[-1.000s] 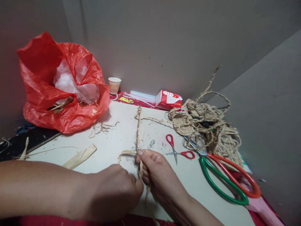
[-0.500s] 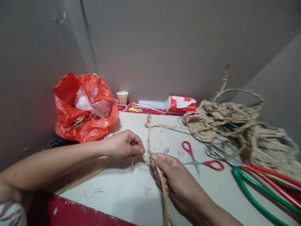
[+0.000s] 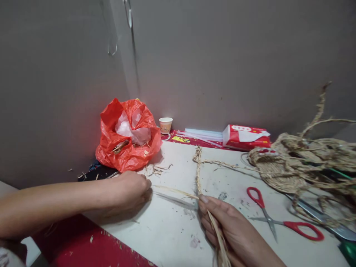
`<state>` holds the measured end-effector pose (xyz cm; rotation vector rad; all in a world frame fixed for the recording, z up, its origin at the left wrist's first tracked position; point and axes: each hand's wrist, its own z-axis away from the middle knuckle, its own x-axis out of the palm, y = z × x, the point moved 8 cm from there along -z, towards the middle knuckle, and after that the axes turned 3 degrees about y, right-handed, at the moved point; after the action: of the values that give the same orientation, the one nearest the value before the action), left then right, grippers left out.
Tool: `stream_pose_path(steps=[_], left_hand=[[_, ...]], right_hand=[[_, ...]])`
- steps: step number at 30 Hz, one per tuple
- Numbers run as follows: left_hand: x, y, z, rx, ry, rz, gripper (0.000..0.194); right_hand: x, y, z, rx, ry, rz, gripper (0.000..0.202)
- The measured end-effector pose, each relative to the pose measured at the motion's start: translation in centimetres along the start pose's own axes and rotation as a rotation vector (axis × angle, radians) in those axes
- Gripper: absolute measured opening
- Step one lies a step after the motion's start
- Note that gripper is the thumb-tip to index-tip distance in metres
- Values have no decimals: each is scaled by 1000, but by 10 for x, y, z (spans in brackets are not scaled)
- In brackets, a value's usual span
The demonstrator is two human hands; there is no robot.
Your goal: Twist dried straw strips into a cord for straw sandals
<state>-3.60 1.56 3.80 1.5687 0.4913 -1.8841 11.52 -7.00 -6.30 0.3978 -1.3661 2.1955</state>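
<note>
While the right hand (image 3: 228, 221) pinches the straw braid (image 3: 198, 174), which starts near the desk's (image 3: 167, 230) back edge, the left hand (image 3: 132, 187) grips one strip (image 3: 178, 190); it looks like braiding, needing a fold next.

Over at the surface's (image 3: 167, 237) far left corner a red bag (image 3: 132, 155) gapes; along the far edge, left to right, stand a cup (image 3: 165, 127), pale sticks (image 3: 204, 133) lying flat, and tissues (image 3: 250, 136).
</note>
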Motion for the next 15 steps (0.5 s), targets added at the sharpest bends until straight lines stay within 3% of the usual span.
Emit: stream_pose_path(steps=[4, 8, 11, 15], left_hand=[[8, 3, -5, 41, -56, 172, 6], [14, 2, -8, -97, -134, 818, 13], [26, 17, -10, -178, -201, 1213, 24], [29, 44, -23, -132, -116, 1347, 21]], right_hand=[[6, -5, 0, 0, -53, -72, 30], [8, -15, 2, -79, -31, -89, 32], [10, -21, 5, -155, 18, -44, 33], [10, -26, 6, -240, 79, 63, 36]])
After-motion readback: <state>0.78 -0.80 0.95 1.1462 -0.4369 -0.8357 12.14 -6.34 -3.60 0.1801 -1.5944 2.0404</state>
